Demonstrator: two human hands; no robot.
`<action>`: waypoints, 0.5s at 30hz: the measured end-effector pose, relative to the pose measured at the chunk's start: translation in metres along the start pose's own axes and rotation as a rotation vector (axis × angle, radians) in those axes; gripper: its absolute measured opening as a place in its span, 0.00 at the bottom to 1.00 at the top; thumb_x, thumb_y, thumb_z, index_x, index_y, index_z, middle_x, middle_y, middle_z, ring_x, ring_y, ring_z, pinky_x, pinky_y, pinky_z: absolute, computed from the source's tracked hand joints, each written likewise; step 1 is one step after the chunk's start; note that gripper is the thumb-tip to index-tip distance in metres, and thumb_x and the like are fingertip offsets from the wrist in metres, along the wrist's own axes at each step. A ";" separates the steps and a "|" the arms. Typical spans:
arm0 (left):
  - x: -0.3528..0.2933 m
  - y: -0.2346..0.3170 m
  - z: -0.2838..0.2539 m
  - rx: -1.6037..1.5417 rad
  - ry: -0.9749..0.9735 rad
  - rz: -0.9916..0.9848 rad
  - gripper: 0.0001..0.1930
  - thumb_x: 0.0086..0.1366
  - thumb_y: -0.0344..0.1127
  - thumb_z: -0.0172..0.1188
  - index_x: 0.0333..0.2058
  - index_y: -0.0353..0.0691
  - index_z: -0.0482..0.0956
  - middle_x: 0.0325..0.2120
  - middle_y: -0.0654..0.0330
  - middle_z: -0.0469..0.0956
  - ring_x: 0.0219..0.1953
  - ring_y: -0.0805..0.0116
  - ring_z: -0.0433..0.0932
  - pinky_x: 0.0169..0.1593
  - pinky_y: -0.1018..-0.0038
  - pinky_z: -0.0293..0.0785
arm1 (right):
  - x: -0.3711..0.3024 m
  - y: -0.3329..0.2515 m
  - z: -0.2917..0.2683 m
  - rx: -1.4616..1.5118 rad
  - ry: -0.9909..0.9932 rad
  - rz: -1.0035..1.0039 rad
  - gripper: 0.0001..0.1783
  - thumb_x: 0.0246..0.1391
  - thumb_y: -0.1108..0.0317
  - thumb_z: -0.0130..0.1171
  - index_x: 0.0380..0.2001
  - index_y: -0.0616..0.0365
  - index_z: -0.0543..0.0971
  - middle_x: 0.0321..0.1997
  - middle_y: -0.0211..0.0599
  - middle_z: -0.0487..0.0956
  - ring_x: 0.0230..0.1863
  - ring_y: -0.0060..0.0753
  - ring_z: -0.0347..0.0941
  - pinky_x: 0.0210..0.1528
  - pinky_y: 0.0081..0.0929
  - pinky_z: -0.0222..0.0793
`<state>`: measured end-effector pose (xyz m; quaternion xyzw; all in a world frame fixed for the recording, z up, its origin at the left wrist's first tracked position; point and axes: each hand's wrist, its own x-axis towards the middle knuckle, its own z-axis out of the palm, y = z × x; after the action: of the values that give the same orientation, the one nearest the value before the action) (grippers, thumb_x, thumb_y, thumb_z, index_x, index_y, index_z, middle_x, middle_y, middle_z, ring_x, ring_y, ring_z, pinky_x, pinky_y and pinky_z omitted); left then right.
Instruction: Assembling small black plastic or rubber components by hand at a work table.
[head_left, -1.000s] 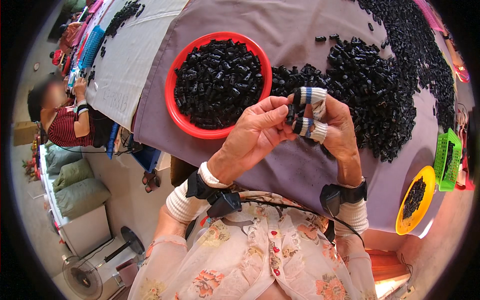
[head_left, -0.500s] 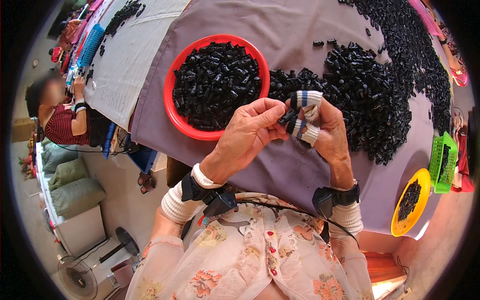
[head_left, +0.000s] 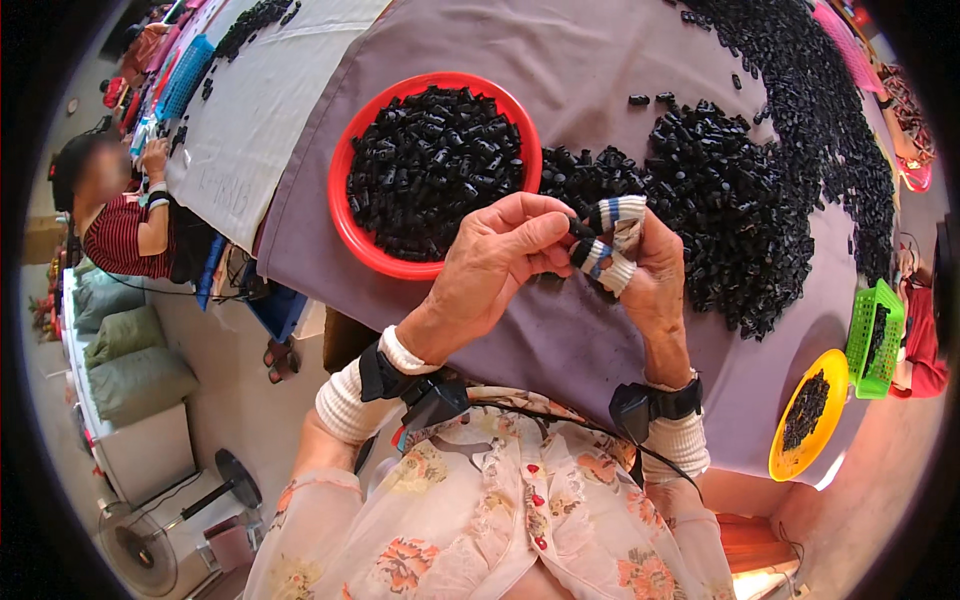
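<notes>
Just right of a red basin (head_left: 338,190) heaped with small black plastic parts (head_left: 435,165), my two hands meet over the table. My left hand (head_left: 500,255) is closed, thumb against fingers, at one end of a small black plastic part (head_left: 580,230). My right hand (head_left: 650,265) closes on the part's other side; striped knitted finger covers wrap its thumb and finger. The fingers hide most of the part. Beyond and right of my right hand lies a large pile of similar black parts (head_left: 730,200).
A grey-purple cloth (head_left: 480,340) covers the table. At the right edge are a yellow dish (head_left: 838,400) and a green basket (head_left: 862,335), both holding black pieces. Another person (head_left: 130,215) sits at the left table. A fan (head_left: 140,545) stands at lower left.
My hands stay together, with the right hand shifted slightly and less of the black part showing between the fingers. The whole view has turned a little.
</notes>
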<state>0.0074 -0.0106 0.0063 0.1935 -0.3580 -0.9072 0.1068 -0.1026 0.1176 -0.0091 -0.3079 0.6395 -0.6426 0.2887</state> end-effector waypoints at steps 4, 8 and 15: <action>0.001 0.001 -0.003 0.009 0.005 -0.015 0.09 0.61 0.34 0.53 0.36 0.35 0.74 0.26 0.61 0.76 0.26 0.76 0.73 0.34 0.77 0.73 | -0.003 0.000 0.000 0.060 -0.006 0.018 0.15 0.36 0.80 0.58 0.33 0.60 0.73 0.24 0.22 0.72 0.24 0.10 0.63 0.26 0.12 0.62; 0.001 0.003 -0.002 -0.008 -0.036 -0.071 0.11 0.63 0.36 0.50 0.39 0.34 0.73 0.25 0.60 0.76 0.26 0.74 0.74 0.34 0.76 0.72 | -0.006 -0.004 -0.004 0.280 -0.063 0.112 0.14 0.37 0.79 0.58 0.33 0.59 0.75 0.23 0.21 0.73 0.19 0.08 0.63 0.20 0.08 0.59; 0.005 0.000 0.002 0.015 -0.033 -0.087 0.11 0.63 0.35 0.50 0.40 0.34 0.72 0.27 0.60 0.76 0.27 0.74 0.75 0.33 0.76 0.73 | -0.002 -0.003 -0.001 0.299 -0.035 0.069 0.17 0.39 0.78 0.60 0.37 0.58 0.74 0.25 0.23 0.73 0.22 0.10 0.66 0.22 0.10 0.63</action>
<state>0.0020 -0.0108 0.0067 0.1949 -0.3577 -0.9113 0.0599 -0.1017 0.1199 -0.0057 -0.2504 0.5420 -0.7147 0.3643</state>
